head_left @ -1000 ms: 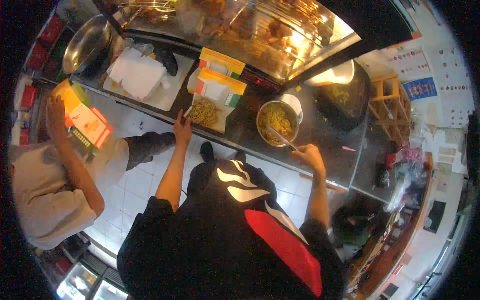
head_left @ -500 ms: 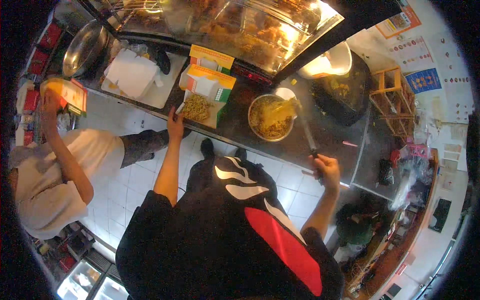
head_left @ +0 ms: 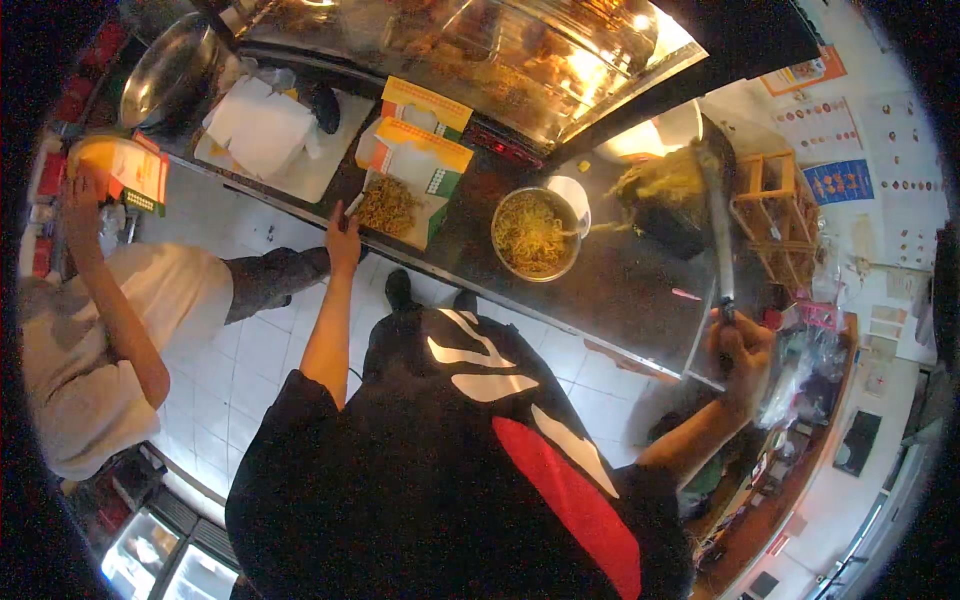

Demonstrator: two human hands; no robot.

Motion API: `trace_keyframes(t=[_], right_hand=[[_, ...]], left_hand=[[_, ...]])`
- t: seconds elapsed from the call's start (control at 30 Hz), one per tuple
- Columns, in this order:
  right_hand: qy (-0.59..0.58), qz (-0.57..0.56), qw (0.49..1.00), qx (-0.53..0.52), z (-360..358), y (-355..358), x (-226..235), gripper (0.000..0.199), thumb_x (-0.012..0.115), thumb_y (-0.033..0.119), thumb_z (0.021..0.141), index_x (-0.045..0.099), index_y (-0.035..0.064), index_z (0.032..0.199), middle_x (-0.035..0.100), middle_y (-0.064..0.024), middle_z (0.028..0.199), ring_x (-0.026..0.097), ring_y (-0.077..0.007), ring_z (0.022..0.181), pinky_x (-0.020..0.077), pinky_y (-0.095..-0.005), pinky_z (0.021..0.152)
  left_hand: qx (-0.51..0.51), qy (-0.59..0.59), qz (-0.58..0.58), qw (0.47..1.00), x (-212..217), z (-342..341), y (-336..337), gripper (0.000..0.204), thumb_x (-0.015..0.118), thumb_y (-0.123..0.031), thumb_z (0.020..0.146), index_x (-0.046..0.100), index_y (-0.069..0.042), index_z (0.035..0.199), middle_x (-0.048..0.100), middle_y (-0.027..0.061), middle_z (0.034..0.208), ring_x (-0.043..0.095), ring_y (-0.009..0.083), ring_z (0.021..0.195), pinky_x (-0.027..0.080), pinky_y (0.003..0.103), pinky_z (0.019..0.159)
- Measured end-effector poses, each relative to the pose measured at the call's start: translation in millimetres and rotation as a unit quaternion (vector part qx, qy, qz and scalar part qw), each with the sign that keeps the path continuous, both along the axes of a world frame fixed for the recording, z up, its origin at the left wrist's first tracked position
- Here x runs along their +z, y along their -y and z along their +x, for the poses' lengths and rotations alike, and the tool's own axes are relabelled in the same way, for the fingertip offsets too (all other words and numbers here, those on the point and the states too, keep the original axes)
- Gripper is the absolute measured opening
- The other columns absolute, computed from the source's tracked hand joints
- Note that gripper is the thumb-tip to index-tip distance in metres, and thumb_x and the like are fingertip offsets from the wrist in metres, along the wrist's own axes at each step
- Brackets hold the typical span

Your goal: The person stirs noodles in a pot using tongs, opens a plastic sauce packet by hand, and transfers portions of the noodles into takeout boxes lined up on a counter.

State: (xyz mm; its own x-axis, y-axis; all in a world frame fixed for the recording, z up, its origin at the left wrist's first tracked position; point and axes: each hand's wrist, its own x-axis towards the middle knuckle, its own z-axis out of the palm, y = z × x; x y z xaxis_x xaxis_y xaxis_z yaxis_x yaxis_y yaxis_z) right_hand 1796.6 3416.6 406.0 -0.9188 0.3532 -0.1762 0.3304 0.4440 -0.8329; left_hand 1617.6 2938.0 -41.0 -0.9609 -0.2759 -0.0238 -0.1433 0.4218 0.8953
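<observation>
Head view: dark tabletop (head_left: pixel 640 290).
Left hand (head_left: pixel 343 240): resting at noodle box (head_left: pixel 395 208), 11 o'clock; grip unclear.
Right hand (head_left: pixel 742 345): closed on tongs (head_left: pixel 718 225), 2 o'clock, lifting noodles (head_left: pixel 660 182).
Bowl (head_left: pixel 535 235): noodles, 12 o'clock.

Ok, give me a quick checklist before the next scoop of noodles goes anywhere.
1. Right hand has a firm grip on the long utensil: ok, fist closed around its handle.
2. Utensil is loaded: ok, noodles hang at its far end over the dark wok.
3. Left hand steadies the open takeaway box: ok, it rests at the box's near edge.
4. Box has room: cannot tell, noodles already lie in it.
5. Metal bowl stands clear of the box: ok, a gap of counter between them.
6. Other person's hand is out of the way: ok, far left, holding a carton.
</observation>
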Motion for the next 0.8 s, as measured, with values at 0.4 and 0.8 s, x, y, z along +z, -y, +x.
trace_keyframes(t=[0.4, 0.8], right_hand=[[-0.018, 0.199, 0.970, 0.141, -49, 14, 23, 0.036, 0.070, 0.030, 0.078, 0.062, 0.0031, 0.101, 0.060, -0.0032, 0.069, 0.053, -0.0088, 0.049, 0.0405, -0.0222, 0.041], [-0.011, 0.325, 0.884, 0.337, -148, 211, -238, 0.037, 0.070, 0.034, 0.074, 0.066, 0.0047, 0.095, 0.066, -0.0167, 0.082, 0.064, -0.0350, 0.078, 0.0507, -0.0447, 0.069]], left_hand=[[0.010, -0.027, -0.012, 1.000, 3, 5, 5, 0.047, 0.057, -0.014, 0.089, 0.044, -0.003, 0.133, 0.064, 0.0186, 0.104, 0.062, 0.0290, 0.092, 0.048, 0.035, 0.080], [0.040, 0.015, 0.098, 0.994, 2, 1, 0, 0.050, 0.062, -0.020, 0.087, 0.047, -0.008, 0.133, 0.057, 0.0181, 0.123, 0.055, 0.0279, 0.113, 0.043, 0.036, 0.093]])
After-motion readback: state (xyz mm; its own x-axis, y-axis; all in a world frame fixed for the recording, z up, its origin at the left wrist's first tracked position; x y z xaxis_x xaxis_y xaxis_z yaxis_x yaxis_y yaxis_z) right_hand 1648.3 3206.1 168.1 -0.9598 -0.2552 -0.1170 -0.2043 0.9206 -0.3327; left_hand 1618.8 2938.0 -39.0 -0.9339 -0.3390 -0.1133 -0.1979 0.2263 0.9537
